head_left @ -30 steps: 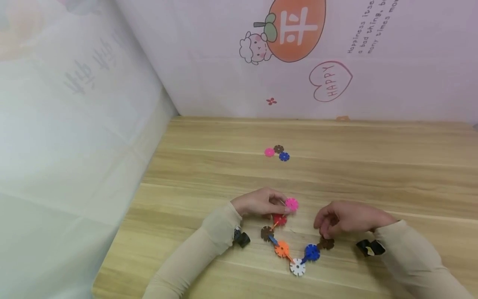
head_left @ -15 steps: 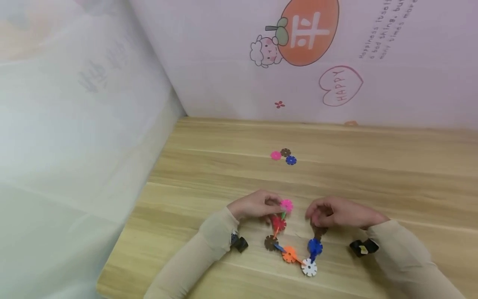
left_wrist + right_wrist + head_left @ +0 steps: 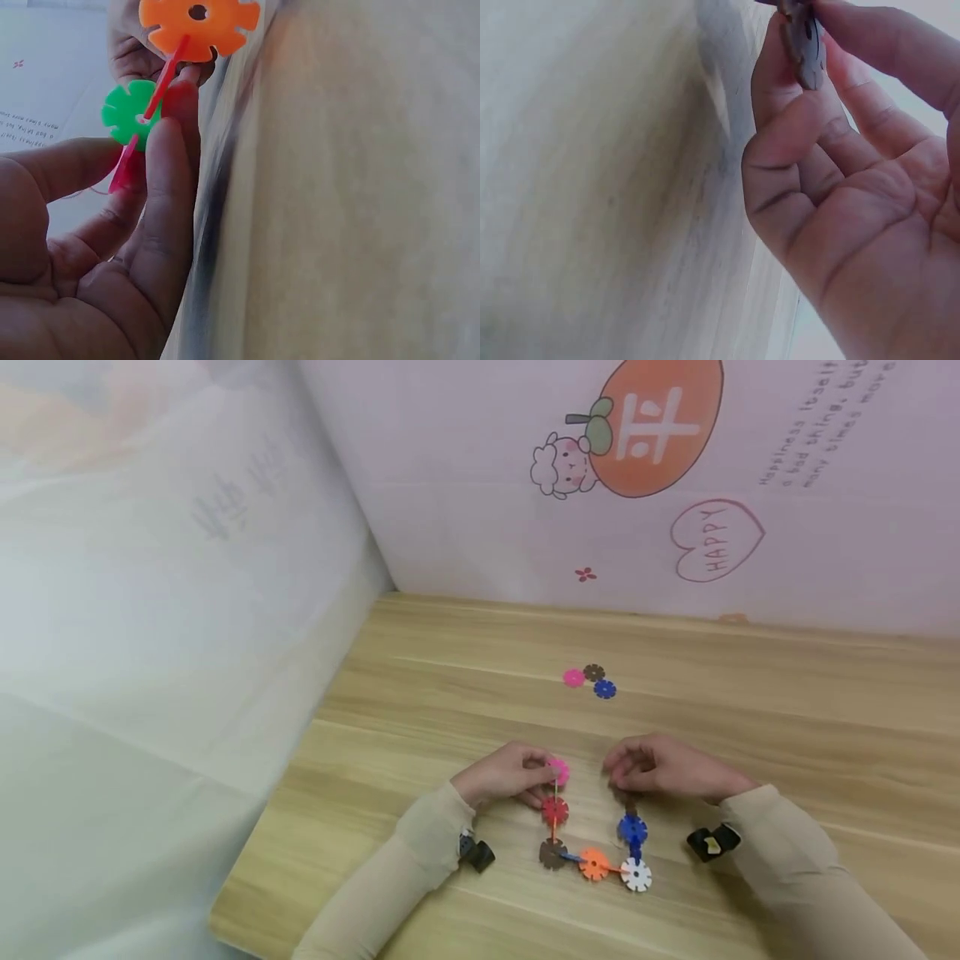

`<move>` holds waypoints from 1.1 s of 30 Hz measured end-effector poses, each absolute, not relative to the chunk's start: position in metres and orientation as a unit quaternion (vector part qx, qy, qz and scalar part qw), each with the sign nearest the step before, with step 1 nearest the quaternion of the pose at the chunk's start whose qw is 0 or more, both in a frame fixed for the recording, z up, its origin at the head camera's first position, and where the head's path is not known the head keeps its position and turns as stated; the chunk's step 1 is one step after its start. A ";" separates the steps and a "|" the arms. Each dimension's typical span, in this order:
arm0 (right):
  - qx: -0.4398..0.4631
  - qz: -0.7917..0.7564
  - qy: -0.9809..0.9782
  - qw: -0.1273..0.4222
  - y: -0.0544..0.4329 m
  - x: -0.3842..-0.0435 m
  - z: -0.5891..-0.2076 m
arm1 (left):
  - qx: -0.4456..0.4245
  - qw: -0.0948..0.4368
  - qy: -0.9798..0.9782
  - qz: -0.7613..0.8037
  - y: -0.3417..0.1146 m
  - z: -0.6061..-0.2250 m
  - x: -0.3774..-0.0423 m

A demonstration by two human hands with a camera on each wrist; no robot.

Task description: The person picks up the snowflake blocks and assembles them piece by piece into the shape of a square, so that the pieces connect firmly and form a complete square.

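Observation:
A chain of slotted snowflake discs hangs between my hands in a U shape. My left hand (image 3: 510, 775) pinches the pink disc (image 3: 558, 772) at one end; a green disc (image 3: 124, 112) joined to it touches the fingers in the left wrist view. Below follow a red disc (image 3: 555, 811), a brown disc (image 3: 552, 854), an orange disc (image 3: 593, 864), a white disc (image 3: 637, 875) and a blue disc (image 3: 632, 829), linked by discs seen edge-on. My right hand (image 3: 667, 767) pinches the other end, a brown disc (image 3: 802, 52), mostly hidden by fingers in the head view.
Farther back on the wooden table (image 3: 465, 693) lie three loose discs: a pink one (image 3: 573, 677), a brown one (image 3: 594, 672) and a blue one (image 3: 605, 689). Printed white cloth (image 3: 480, 527) stands behind the table, with more along its left side.
The right hand has lifted its end of the chain away from the body, turning the V shape into a squarer U. The left hand keeps its pinch. The head view has shifted, moving the background right.

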State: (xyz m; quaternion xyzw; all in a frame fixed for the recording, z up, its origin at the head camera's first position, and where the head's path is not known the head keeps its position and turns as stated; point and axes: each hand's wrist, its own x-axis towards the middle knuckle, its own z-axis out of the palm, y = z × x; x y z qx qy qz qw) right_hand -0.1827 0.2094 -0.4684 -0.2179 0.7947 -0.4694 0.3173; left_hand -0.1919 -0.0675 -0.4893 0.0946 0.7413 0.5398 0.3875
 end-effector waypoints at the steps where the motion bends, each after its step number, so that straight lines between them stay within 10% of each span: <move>1: -0.216 -0.470 0.795 0.318 0.210 -0.183 -0.470 | 0.093 0.386 0.742 0.541 -0.067 -0.490 -0.192; 14: -0.172 -0.438 0.832 0.293 0.222 -0.186 -0.465 | 0.090 0.379 0.753 0.530 -0.063 -0.488 -0.201; 24: -0.113 -0.337 0.926 0.126 0.204 -0.228 -0.468 | 0.091 0.382 0.760 0.519 -0.062 -0.488 -0.203; 33: -0.070 -0.288 0.951 0.087 0.186 -0.263 -0.472 | 0.096 0.375 0.763 0.517 -0.058 -0.483 -0.199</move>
